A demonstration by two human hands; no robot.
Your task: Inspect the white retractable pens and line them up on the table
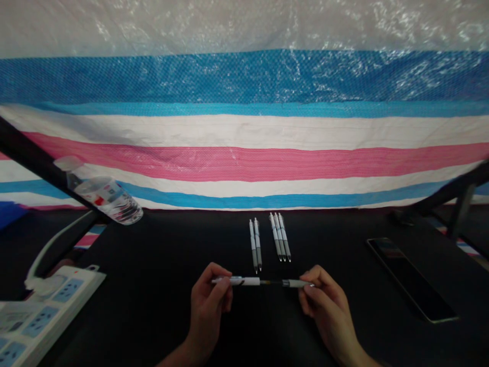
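Above the near part of the black table, my left hand [211,300] pinches the white upper barrel of a pen [250,281]. My right hand [324,300] grips the grey front part of the same pen, its grip section [292,283]. The two parts are apart, and the thin ink refill [271,282] shows in the gap between them. The pen lies level, pointing right. Just beyond it are two white-and-grey pens [255,244] side by side, and to their right a group of three similar pens [280,237].
A black phone [412,280] lies on the table [153,285] at right. At left are a white power strip [57,311] with a plugged-in cable and a tilted clear plastic bottle [110,199]. A striped plastic sheet [244,163] hangs behind the table.
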